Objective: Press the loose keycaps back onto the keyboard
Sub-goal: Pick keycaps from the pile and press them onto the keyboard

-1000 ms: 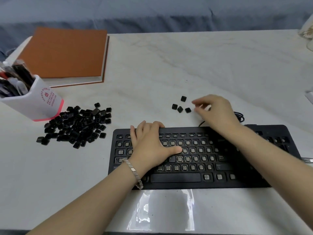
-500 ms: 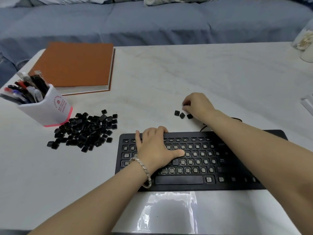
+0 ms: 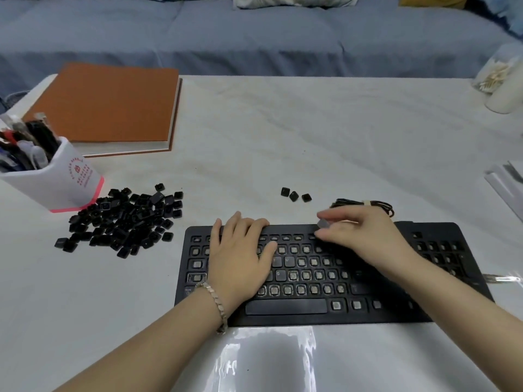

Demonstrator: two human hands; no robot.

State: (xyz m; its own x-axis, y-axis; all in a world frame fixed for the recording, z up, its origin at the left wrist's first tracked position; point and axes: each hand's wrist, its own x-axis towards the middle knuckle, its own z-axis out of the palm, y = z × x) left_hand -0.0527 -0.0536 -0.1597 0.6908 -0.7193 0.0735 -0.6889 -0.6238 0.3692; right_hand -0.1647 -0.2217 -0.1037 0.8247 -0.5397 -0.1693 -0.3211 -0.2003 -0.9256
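Observation:
A black keyboard [image 3: 311, 309] lies on the white table, most of its switches bare; a few caps and the space bar are fitted. My left hand [image 3: 243, 256] rests flat on its left half, fingers straight. Over the top row, my right hand [image 3: 359, 236] pinches one keycap [image 3: 322, 223] between thumb and fingertips. Three loose keycaps [image 3: 294, 195] lie on the table just beyond the keyboard. To the left sits a big pile of several black keycaps [image 3: 124, 219].
A white pen holder [image 3: 56, 179] full of pens stands left of the pile. An orange book [image 3: 110, 108] lies at the back left. The keyboard cable [image 3: 365, 206] coils behind my right hand. Jars [image 3: 501, 80] stand at the far right edge.
My right hand reached to the small group of keycaps, picked one up, and came back over the keyboard's top row. Four caps lay there; three lie there now. My left hand stayed put.

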